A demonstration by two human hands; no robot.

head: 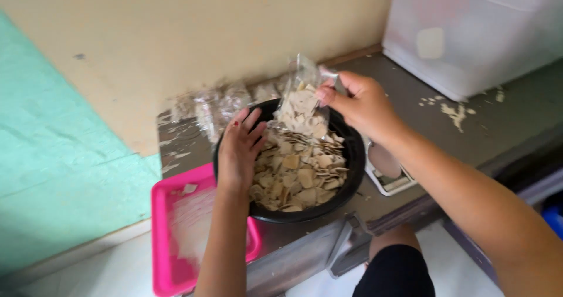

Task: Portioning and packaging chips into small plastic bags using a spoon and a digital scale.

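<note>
Pinched shut in the right hand point(360, 104), a clear bag point(302, 106) of pale chips hung over the black bowl point(352, 156). Left hand point(239, 150) lay open-fingered on the chips point(302, 177), apparently gripping nothing. Pink tray point(161, 238) nearest; white container point(469, 33) farthest.

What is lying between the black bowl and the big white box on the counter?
In the head view, a small white scale sits beside the black bowl, under the right hand; toward the white box, counter with pale crumbs.
</note>
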